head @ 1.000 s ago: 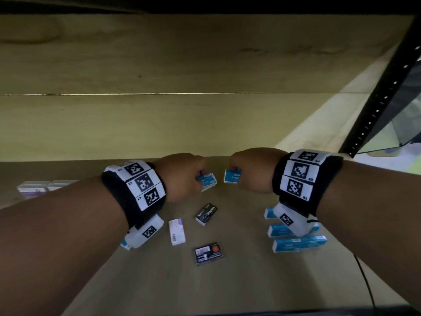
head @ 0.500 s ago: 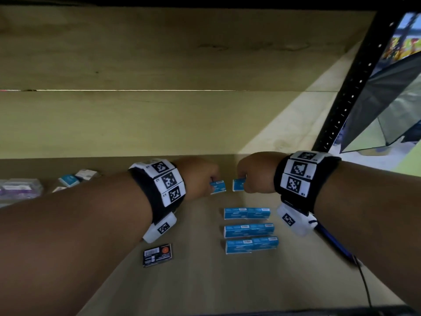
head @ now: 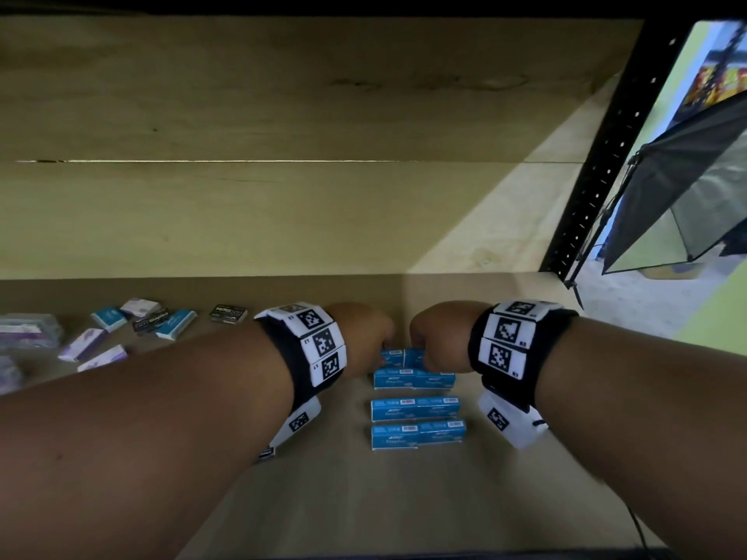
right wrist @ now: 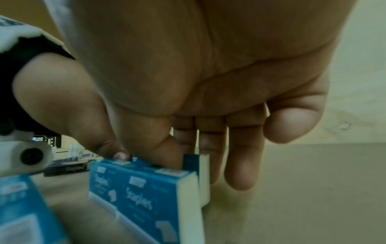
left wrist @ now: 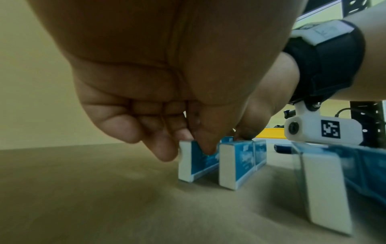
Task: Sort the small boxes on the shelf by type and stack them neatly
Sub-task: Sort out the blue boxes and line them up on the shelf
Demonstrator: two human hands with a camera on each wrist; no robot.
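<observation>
Three rows of blue staple boxes [head: 415, 408] stand on edge on the wooden shelf [head: 364, 499]. Behind the farthest row, my left hand [head: 380, 349] pinches one blue box [head: 391, 354] between thumb and fingers. In the left wrist view that blue box [left wrist: 194, 163] stands on edge on the shelf board. My right hand [head: 420, 351] pinches a second blue box [head: 414, 357] right beside it. In the right wrist view, the second box [right wrist: 203, 178] sits just behind the nearest row [right wrist: 142, 189], with the right hand [right wrist: 188, 158] on it.
A loose mix of purple, black and blue boxes [head: 149, 321] lies at the far left, beside wrapped purple packs [head: 28, 333]. The shelf's back wall [head: 283, 216] is close behind the hands. A black upright post [head: 598, 163] bounds the right side.
Both hands have come down and closer together, bringing the two blue boxes onto the shelf behind the blue rows. The head view has swung right, so the mixed pile shows at left.
</observation>
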